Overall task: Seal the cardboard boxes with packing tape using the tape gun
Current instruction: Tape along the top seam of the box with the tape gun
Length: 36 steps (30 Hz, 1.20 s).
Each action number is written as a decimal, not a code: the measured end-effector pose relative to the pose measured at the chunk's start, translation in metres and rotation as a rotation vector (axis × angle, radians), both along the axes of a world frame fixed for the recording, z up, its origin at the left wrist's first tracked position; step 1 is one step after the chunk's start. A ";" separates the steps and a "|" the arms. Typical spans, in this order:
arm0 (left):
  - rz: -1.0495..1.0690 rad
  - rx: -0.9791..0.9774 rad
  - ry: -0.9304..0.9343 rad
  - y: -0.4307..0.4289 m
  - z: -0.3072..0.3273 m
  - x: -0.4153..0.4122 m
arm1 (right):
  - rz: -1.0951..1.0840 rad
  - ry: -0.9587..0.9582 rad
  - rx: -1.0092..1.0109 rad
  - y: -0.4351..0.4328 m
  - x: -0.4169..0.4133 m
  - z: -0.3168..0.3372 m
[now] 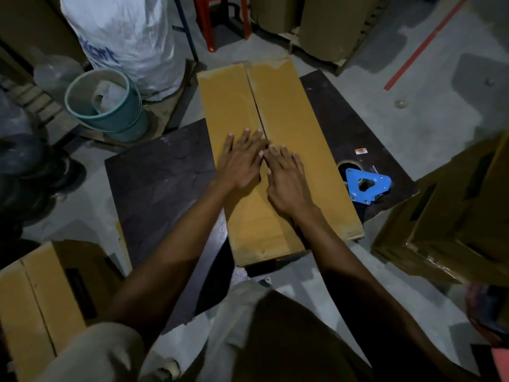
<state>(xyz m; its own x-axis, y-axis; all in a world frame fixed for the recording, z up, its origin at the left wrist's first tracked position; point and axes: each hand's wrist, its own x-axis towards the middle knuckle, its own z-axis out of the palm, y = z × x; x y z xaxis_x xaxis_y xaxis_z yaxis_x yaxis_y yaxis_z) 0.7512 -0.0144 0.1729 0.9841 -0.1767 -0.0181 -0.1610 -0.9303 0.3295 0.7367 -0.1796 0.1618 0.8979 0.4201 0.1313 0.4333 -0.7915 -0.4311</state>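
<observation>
My left hand (242,161) and right hand (286,177) lie flat on top of the long cardboard box (228,106). The fingers (254,139) are straight, a little spread, and hold nothing. The two hands sit side by side, almost touching, at the centre seam where the two top flaps meet. The far half of the lid beyond my fingertips is bare. The far end of the seam looks glossy, perhaps tape, but the light is too dim to be sure.

The box lies lengthwise on the dark desk (154,183), its near end jutting past the desk's front edge. To its left the desk is bare out to the edge. The blue tape gun (355,183) lies on the desk on the right, just beside the box's long edge and apart from my right hand.

A teal bucket (110,117) and a white sack (129,37) stand beyond the desk's left corner. More boxes flank me, one at near left (35,299) and one at right (454,216).
</observation>
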 end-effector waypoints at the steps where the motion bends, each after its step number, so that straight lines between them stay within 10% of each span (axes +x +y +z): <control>1: 0.024 0.001 0.006 0.010 0.001 0.018 | 0.002 0.015 -0.001 0.009 0.018 0.001; 18: 0.117 -0.191 -0.122 0.075 -0.004 0.193 | -0.103 0.032 0.061 0.103 0.218 0.018; 36: 0.311 0.137 -0.105 0.094 -0.023 0.266 | -0.003 0.089 -0.085 0.128 0.278 -0.002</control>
<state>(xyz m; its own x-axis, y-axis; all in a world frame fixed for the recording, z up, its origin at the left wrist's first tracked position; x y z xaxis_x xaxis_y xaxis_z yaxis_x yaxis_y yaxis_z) 1.0169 0.0800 0.1501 0.9882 0.1290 0.0832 0.1107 -0.9745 0.1954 1.0148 -0.0513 0.1601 0.9058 0.4234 0.0150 0.3937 -0.8281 -0.3991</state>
